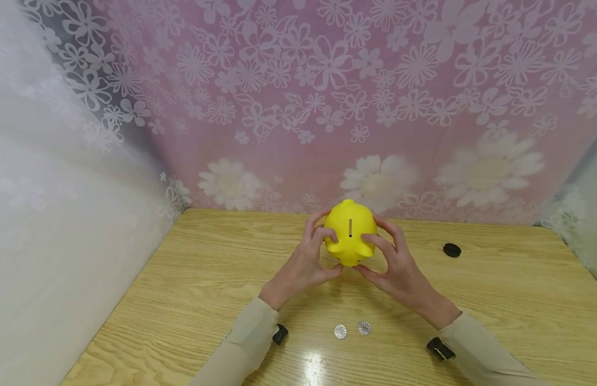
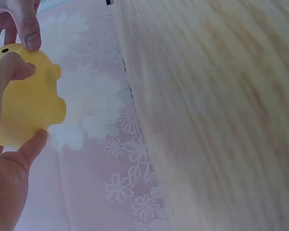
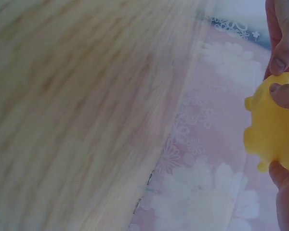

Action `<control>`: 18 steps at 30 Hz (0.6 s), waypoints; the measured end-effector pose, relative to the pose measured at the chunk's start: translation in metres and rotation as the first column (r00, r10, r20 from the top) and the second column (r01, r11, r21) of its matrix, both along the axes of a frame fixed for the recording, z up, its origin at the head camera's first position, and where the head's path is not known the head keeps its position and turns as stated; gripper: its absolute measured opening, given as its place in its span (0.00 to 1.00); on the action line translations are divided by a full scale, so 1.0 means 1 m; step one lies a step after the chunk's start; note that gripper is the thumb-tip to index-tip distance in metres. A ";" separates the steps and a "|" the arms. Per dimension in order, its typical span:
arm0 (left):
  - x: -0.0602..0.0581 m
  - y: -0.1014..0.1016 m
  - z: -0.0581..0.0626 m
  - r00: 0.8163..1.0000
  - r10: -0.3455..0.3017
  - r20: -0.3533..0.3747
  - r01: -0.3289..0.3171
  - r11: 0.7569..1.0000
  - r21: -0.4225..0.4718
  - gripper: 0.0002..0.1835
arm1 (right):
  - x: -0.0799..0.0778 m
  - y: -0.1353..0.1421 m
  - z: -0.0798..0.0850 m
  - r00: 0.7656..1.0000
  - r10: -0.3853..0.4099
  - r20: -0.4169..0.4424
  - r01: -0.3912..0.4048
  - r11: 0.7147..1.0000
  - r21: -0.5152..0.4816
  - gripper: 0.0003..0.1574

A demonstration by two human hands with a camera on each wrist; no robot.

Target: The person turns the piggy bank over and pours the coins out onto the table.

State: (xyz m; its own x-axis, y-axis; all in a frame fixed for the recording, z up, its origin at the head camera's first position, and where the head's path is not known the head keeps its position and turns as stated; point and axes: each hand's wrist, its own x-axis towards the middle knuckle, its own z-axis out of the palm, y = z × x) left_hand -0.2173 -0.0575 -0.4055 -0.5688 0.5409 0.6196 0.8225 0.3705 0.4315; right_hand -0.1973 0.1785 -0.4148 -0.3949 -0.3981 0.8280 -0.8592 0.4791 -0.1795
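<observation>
A yellow piggy bank (image 1: 350,249) with a narrow slot in its top is held between both hands at the middle of the table. The left hand (image 1: 305,262) grips its left side, fingers curled round it and thumb at the snout end. On the opposite side the right hand (image 1: 400,271) grips it in much the same way. Both wrist views show the piggy bank (image 2: 26,106) (image 3: 269,125) raised off the table, its stubby feet visible. Two silver coins (image 1: 340,331) (image 1: 364,327) lie flat on the table nearer the person, between the forearms.
A small black round cap (image 1: 452,250) lies on the wooden table (image 1: 221,257), right of the hands. Behind the table hangs a pink flowered curtain (image 1: 298,150), with a white cloth (image 1: 62,203) at the left. Black camera mounts (image 1: 440,349) sit at the wrists.
</observation>
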 end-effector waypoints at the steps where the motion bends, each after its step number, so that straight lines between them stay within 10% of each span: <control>1: 0.000 0.000 0.001 1.000 0.000 -0.014 -0.001 1.000 -0.007 0.35 | 0.000 0.000 0.000 1.000 0.000 -0.004 0.000 1.000 0.001 0.35; 18: 0.001 0.002 0.002 0.992 0.016 -0.125 -0.021 0.999 -0.046 0.34 | -0.003 0.003 -0.004 0.998 0.018 -0.052 -0.018 1.000 0.002 0.35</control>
